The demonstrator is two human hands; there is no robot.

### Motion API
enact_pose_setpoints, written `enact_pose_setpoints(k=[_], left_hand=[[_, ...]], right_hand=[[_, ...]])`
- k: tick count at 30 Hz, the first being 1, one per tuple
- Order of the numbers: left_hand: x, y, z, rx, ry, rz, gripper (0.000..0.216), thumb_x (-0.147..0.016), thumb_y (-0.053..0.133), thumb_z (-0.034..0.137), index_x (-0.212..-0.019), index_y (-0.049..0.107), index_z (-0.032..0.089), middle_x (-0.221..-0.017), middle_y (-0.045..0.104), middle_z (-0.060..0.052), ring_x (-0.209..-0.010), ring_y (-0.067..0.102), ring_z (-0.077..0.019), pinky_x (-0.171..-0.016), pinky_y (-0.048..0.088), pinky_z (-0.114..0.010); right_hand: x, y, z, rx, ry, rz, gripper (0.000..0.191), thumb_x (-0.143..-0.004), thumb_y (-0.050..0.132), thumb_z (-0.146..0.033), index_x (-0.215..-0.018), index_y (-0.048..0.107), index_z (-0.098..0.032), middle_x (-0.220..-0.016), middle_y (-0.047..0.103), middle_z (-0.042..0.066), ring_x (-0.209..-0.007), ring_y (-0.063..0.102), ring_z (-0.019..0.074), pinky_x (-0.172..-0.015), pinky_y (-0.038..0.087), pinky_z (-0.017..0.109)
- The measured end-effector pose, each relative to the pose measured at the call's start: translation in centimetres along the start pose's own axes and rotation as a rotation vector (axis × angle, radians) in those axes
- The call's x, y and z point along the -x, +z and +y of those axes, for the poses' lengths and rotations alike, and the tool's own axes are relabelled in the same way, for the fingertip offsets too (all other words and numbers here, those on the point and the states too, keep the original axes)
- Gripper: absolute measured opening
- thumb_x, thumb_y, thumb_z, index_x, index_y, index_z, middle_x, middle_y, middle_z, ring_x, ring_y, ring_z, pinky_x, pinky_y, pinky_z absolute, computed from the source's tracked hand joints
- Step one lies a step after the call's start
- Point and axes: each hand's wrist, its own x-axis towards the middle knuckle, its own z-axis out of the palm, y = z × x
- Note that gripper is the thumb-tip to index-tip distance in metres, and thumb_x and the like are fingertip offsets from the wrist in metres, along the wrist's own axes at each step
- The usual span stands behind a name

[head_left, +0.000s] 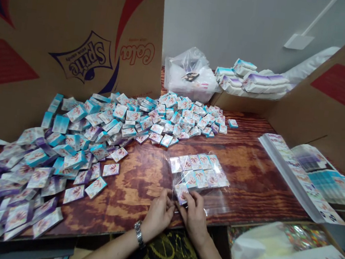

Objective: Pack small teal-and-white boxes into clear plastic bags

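A clear plastic bag (218, 201) lies flat near the table's front edge, with small white, blue and purple printed boxes (200, 176) side by side in rows inside it. One more small box (180, 192) sits at the bag's near left end, below those rows. My right hand (195, 219) has its fingers closed on this box. Beside it, my left hand (159, 211), with a metal watch on the wrist, is pinched at the bag's near left edge. The left fingertips are partly hidden.
A large heap of the same small boxes (76, 156) covers the table's left and back. Tall cartons (135, 17) stand left and right. Behind are a bag of plastic sleeves (190, 79) and wrapped bundles (265, 84). A stack of printed card strips (297, 181) lies at right.
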Motion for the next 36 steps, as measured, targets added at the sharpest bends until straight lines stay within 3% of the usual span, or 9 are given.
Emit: enact_pose_setpoints(k=[6,11,13,16,18,22,25,30,36], left_hand=[[0.3,0.2,0.2,-0.036,0.049,-0.013,0.036,-0.076,0.045,0.007,-0.109,0.039,0.018,-0.072,0.058,0.001,-0.069,0.058,-0.0154,-0.067,0.045,-0.026],[0.0,0.2,0.2,-0.005,0.002,0.001,0.037,-0.073,0.046,0.005,-0.107,0.039,0.019,-0.072,0.058,0.002,-0.069,0.059,-0.0144,-0.067,0.045,-0.025],[-0.1,0.3,0.1,0.012,0.005,0.009,0.037,-0.073,0.046,0.005,-0.107,0.038,0.018,-0.072,0.058,0.002,-0.069,0.059,-0.0141,-0.068,0.046,-0.026],[-0.1,0.3,-0.1,0.010,0.027,0.017,0.038,-0.073,0.047,0.006,-0.108,0.037,0.018,-0.071,0.057,0.002,-0.068,0.058,-0.0139,-0.069,0.046,-0.026],[0.0,0.3,-0.2,-0.002,0.049,0.023,0.038,-0.073,0.046,0.006,-0.108,0.037,0.018,-0.070,0.057,0.002,-0.067,0.057,-0.0141,-0.068,0.046,-0.026],[0.1,0.2,0.0,-0.011,0.057,0.027,0.037,-0.073,0.046,0.006,-0.107,0.037,0.018,-0.070,0.055,0.002,-0.068,0.057,-0.0144,-0.066,0.046,-0.025],[0.2,0.2,0.1,-0.012,0.057,0.028,0.036,-0.073,0.046,0.006,-0.106,0.037,0.018,-0.071,0.055,0.002,-0.068,0.056,-0.0143,-0.066,0.045,-0.025],[0.5,0.1,0.1,-0.046,0.066,0.043,0.040,-0.074,0.045,0.006,-0.111,0.036,0.017,-0.071,0.056,0.001,-0.068,0.056,-0.0152,-0.067,0.045,-0.027],[0.4,0.0,-0.1,0.028,-0.024,0.085,0.035,-0.076,0.045,0.008,-0.108,0.038,0.017,-0.071,0.055,0.002,-0.066,0.057,-0.0142,-0.065,0.045,-0.025]], right_hand=[[-0.9,-0.3,-0.9,0.054,0.000,0.038,0.025,-0.087,0.050,-0.025,-0.110,0.054,-0.016,-0.096,0.049,0.012,-0.082,0.058,0.0204,-0.065,0.055,0.031],[-1.4,-1.6,0.3,-0.120,-0.034,-0.197,0.036,-0.087,0.049,-0.026,-0.122,0.046,-0.016,-0.110,0.047,0.015,-0.099,0.056,0.0219,-0.077,0.054,0.032],[-1.4,-2.1,1.0,-0.087,-0.122,-0.272,0.037,-0.089,0.043,-0.019,-0.126,0.044,-0.016,-0.113,0.048,0.015,-0.100,0.056,0.0200,-0.077,0.053,0.030],[-1.9,-2.9,1.9,0.113,-0.285,-0.251,0.040,-0.089,0.038,-0.009,-0.125,0.049,-0.021,-0.103,0.057,0.011,-0.092,0.059,0.0184,-0.072,0.053,0.028],[-2.6,-3.4,2.1,0.199,-0.391,-0.219,0.041,-0.088,0.041,-0.008,-0.124,0.052,-0.024,-0.103,0.061,0.010,-0.098,0.058,0.0204,-0.080,0.051,0.034],[-4.3,-3.7,2.4,0.153,-0.538,-0.235,0.037,-0.088,0.045,-0.011,-0.121,0.054,-0.025,-0.122,0.057,0.010,-0.118,0.048,0.0249,-0.098,0.039,0.049],[-4.7,-3.0,2.4,0.141,-0.500,-0.212,0.036,-0.087,0.048,-0.012,-0.120,0.055,-0.024,-0.119,0.059,0.012,-0.117,0.049,0.0264,-0.097,0.040,0.052],[-4.4,-1.8,1.8,0.213,-0.428,-0.137,0.037,-0.087,0.047,-0.013,-0.121,0.055,-0.025,-0.112,0.062,0.011,-0.111,0.053,0.0254,-0.092,0.043,0.047],[-5.3,-2.4,1.9,0.268,-0.482,-0.173,0.036,-0.088,0.049,-0.017,-0.123,0.054,-0.026,-0.110,0.063,0.008,-0.105,0.054,0.0236,-0.094,0.037,0.047]])
